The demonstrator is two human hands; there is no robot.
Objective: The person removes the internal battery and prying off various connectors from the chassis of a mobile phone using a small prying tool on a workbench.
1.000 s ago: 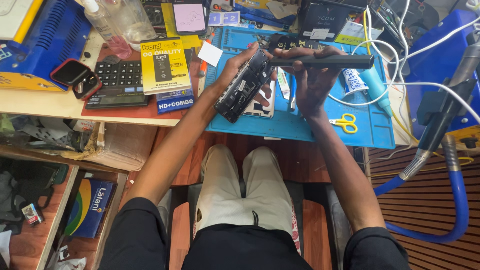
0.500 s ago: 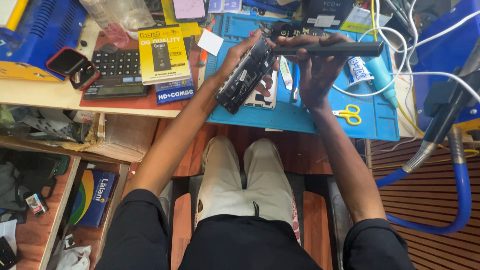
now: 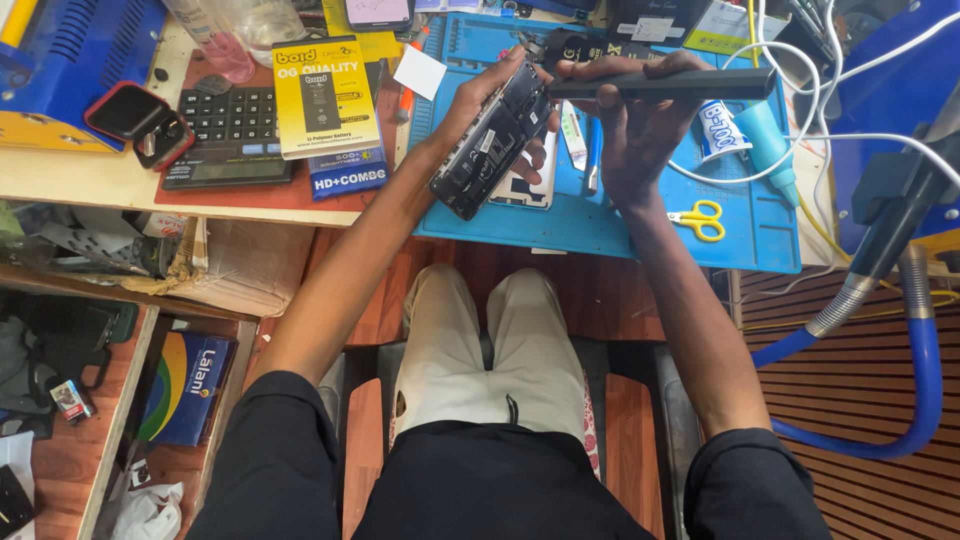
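Black keys of a calculator (image 3: 228,135) lie at ten o'clock on the worktop (image 3: 120,185), just beside a yellow battery box (image 3: 322,98). Near twelve o'clock the left hand (image 3: 478,100) is curled around an opened phone (image 3: 490,142), tilted above the blue mat (image 3: 600,215). At one o'clock the right hand (image 3: 630,130) grips a dark pen-shaped tool (image 3: 665,85), tip at the phone's upper end. Yellow scissors (image 3: 698,219) lie at two o'clock.

This is a phone repair workshop. A blue silicone work mat (image 3: 640,215) covers the table's (image 3: 100,185) front edge beside boxed replacement batteries (image 3: 325,95), a calculator (image 3: 225,135), yellow scissors (image 3: 700,218), a glue tube (image 3: 722,130), tangled white cables (image 3: 800,60) and a hose (image 3: 880,270) at the right edge.
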